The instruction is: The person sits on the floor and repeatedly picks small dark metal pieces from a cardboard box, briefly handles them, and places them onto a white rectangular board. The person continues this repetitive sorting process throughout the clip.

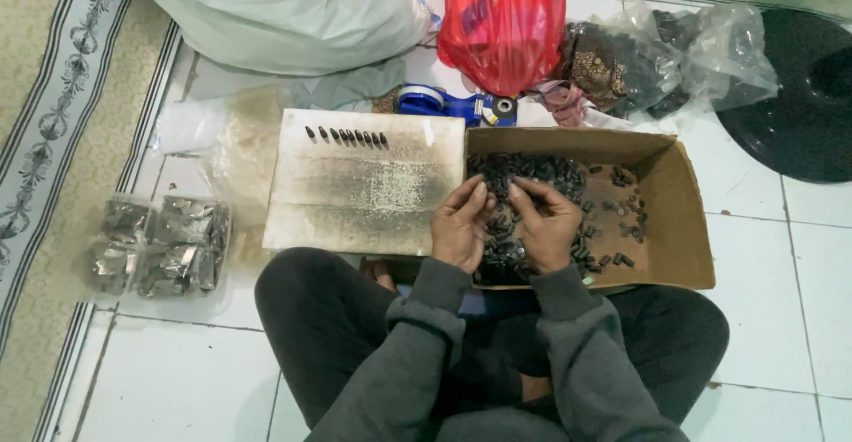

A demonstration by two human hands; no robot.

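A brown cardboard box (679, 220) lies on the floor in front of me, holding a heap of several small dark cylindrical parts (532, 176). My left hand (460, 224) and my right hand (546, 224) rest together on the heap at the box's near left side, fingers curled into the parts. Whether either hand grips a part I cannot tell. To the left lies a pale stained board (364, 202) with a row of several dark parts (346, 136) lined up along its far edge.
Small clear packets of parts (160, 245) lie at the left. A blue tape dispenser (453, 105), a red plastic bag (501, 20), a large pale bag (284, 11) and clear bags of dark parts (674, 51) stand behind. A black round object (799, 105) sits far right.
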